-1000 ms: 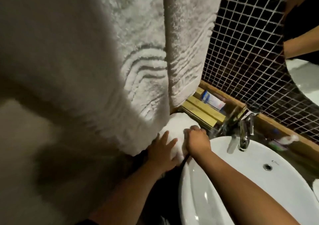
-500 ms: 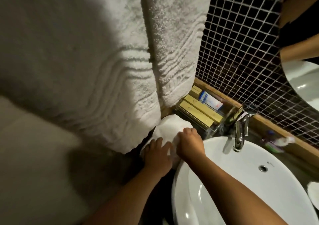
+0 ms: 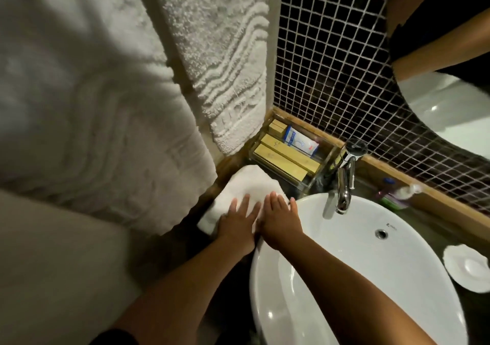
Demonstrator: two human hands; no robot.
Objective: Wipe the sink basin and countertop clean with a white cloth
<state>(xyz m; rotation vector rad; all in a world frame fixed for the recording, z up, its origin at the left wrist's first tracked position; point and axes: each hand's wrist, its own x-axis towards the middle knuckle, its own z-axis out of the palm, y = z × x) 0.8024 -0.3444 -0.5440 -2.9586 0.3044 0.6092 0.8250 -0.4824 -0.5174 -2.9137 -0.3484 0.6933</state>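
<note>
A folded white cloth (image 3: 248, 183) lies on the dark countertop (image 3: 450, 234) in the corner left of the white oval sink basin (image 3: 371, 265). My left hand (image 3: 237, 222) rests flat on the cloth's near part, fingers spread. My right hand (image 3: 279, 220) lies flat beside it, partly on the cloth and partly on the basin's left rim, fingers straight. Neither hand grips the cloth; both press down on it.
A chrome tap (image 3: 344, 180) stands behind the basin. A clear tray (image 3: 289, 156) with yellow boxes and a blue-white packet sits in the corner. Large white towels (image 3: 225, 66) hang close on the left. A white dish (image 3: 469, 268) lies at right; small bottles (image 3: 397, 193) behind.
Both hands have flattened out on the cloth; the right hand's curled fingers are now straight. The view has shifted so the hanging towels stand further left and up.
</note>
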